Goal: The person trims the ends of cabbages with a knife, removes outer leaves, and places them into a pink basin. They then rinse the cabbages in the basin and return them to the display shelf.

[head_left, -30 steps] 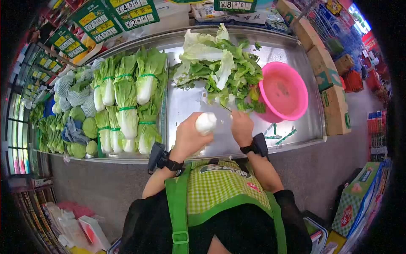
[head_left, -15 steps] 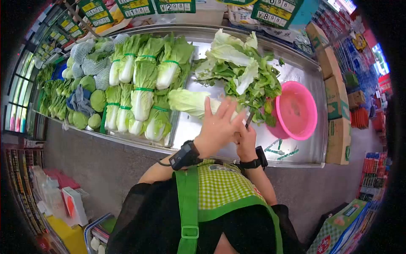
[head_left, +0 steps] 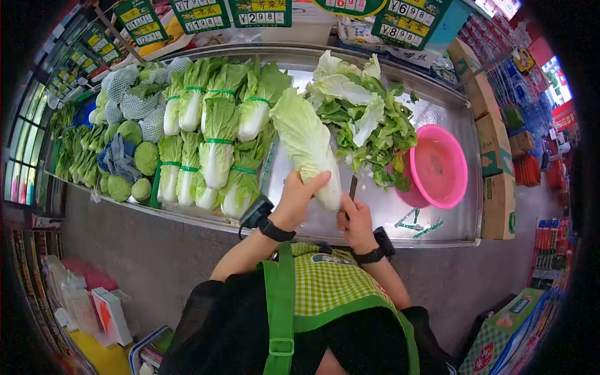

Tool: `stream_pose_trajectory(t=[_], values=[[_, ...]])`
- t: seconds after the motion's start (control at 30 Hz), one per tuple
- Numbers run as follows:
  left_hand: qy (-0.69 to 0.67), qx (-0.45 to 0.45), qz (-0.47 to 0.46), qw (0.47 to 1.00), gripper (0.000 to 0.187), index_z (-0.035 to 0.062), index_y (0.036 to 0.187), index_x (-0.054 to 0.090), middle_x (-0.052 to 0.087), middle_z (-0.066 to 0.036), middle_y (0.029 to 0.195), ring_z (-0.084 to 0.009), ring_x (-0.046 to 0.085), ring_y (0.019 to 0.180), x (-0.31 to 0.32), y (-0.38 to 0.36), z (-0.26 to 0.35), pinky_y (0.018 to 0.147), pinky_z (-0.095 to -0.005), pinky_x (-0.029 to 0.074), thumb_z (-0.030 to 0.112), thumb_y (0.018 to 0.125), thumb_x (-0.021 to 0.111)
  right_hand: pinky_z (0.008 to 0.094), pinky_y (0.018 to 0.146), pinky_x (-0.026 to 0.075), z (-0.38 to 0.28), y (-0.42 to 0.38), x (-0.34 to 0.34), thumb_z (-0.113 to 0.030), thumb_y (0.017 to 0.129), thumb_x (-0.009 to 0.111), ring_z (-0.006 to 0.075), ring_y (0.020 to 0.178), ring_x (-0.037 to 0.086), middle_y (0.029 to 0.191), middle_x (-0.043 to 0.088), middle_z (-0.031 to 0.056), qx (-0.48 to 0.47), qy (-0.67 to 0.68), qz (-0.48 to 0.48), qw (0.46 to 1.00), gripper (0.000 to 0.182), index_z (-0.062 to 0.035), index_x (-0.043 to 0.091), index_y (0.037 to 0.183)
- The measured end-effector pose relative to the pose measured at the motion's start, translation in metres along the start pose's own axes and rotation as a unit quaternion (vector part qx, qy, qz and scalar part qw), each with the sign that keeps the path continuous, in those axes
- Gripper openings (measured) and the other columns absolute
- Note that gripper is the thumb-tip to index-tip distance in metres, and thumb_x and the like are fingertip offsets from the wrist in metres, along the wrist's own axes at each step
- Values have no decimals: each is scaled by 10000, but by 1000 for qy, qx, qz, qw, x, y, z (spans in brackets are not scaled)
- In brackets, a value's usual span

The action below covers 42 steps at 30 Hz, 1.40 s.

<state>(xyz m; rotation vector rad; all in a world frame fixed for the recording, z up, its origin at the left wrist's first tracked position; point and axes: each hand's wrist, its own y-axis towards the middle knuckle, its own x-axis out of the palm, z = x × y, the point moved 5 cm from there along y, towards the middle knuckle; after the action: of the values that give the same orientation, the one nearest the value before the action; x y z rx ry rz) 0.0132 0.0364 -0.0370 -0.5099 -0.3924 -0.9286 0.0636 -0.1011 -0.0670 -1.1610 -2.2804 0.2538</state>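
Observation:
A single napa cabbage (head_left: 304, 139) is tilted over the metal tray, its leafy top pointing up and left. My left hand (head_left: 299, 201) is closed around its white lower end, thumb on top. In my right hand (head_left: 354, 222) is a knife (head_left: 354, 186), its dark narrow blade pointing away from me just right of the cabbage's base. A heap of loose cabbage leaves (head_left: 359, 115) lies beyond and to the right. Left of the held cabbage, several napa cabbages (head_left: 217, 164) lie in rows, bound with green bands.
A pink basin (head_left: 442, 165) with liquid stands at the tray's right side. Green tape strips (head_left: 420, 225) lie near the front of the metal tray (head_left: 462, 230). Round cabbages (head_left: 145, 162) sit far left; cardboard boxes (head_left: 498, 203) flank the right end. Price signs (head_left: 261, 11) hang behind.
My left hand has gone from open over the cabbage to gripping its base. The cabbage has been lifted and turned from lying sideways to pointing away. My right hand has lowered slightly, still holding the knife.

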Motion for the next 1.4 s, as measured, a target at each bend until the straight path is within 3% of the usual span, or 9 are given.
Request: stream_pose_trajectory(t=[0.37, 0.5, 0.6, 0.77, 0.8, 0.87, 0.9, 1.03, 1.4], values=[[254, -133, -262, 922, 566, 3, 1178, 488, 578, -59, 1070, -121, 538, 945, -27, -43, 20, 843, -284, 426, 149, 690, 737, 179, 518, 303, -132, -7, 13, -62, 767, 647, 18, 607, 417, 764, 596, -51, -385, -265, 57, 882, 123, -35, 656, 887], [244, -147, -261, 922, 569, 1, 1183, 487, 572, -64, 1085, -123, 514, 981, -27, -77, 21, 872, -277, 403, 156, 694, 734, 169, 508, 297, -122, -1, 30, -90, 755, 669, 17, 592, 411, 754, 586, -62, -293, -379, -81, 874, 156, -20, 654, 894], [244, -131, -239, 931, 583, 1, 1186, 482, 571, -59, 1083, -126, 511, 988, -42, -102, 12, 873, -275, 404, 157, 686, 739, 181, 498, 327, -103, 10, 7, -212, 776, 668, 23, 586, 441, 751, 589, -49, -177, -216, -9, 960, 208, -21, 648, 857], [144, -61, -115, 981, 570, 15, 1191, 488, 571, -46, 1092, -142, 521, 996, -75, -190, 8, 892, -285, 398, 164, 694, 725, 282, 549, 398, -59, 124, -119, -360, 837, 570, 140, 614, 490, 719, 577, 37, -161, -434, 108, 880, 378, -14, 626, 978], [114, -50, -54, 991, 560, 16, 1186, 492, 572, -44, 1092, -138, 521, 996, -87, -216, 5, 891, -285, 401, 150, 695, 724, 298, 502, 392, -41, 156, -157, -414, 836, 562, 156, 565, 471, 664, 549, 39, -138, -498, 92, 851, 425, -25, 623, 994], [61, -4, 85, 994, 540, 17, 1181, 493, 573, -39, 1088, -131, 523, 993, -122, -277, 2, 889, -285, 407, 129, 703, 718, 365, 645, 460, -18, 144, -167, -444, 833, 539, 202, 717, 586, 855, 644, 128, -296, -872, -34, 389, 491, -9, 594, 1055], [40, 21, 156, 987, 531, 16, 1180, 491, 574, -35, 1084, -128, 524, 990, -141, -313, -6, 890, -285, 409, 122, 710, 713, 364, 647, 459, -11, 141, -189, -439, 831, 540, 202, 718, 585, 855, 643, 128, -320, -881, 16, 348, 487, -9, 594, 1052], [-135, 164, 435, 875, 429, 43, 1177, 475, 566, -57, 1100, -169, 567, 965, -222, -469, -43, 836, -327, 472, 116, 787, 640, 357, 654, 454, -9, 100, -203, -421, 827, 543, 202, 722, 581, 852, 640, 124, -314, -751, 173, 555, 467, -11, 596, 1043], [-243, 420, 759, 434, 349, 93, 1082, 522, 585, -65, 1030, -222, 589, 906, -319, -850, -117, 758, -410, 506, 81, 763, 663, 337, 674, 441, 74, 25, -118, -371, 814, 550, 203, 732, 572, 845, 632, 116, -341, -694, 84, 629, 413, -15, 600, 1016]])
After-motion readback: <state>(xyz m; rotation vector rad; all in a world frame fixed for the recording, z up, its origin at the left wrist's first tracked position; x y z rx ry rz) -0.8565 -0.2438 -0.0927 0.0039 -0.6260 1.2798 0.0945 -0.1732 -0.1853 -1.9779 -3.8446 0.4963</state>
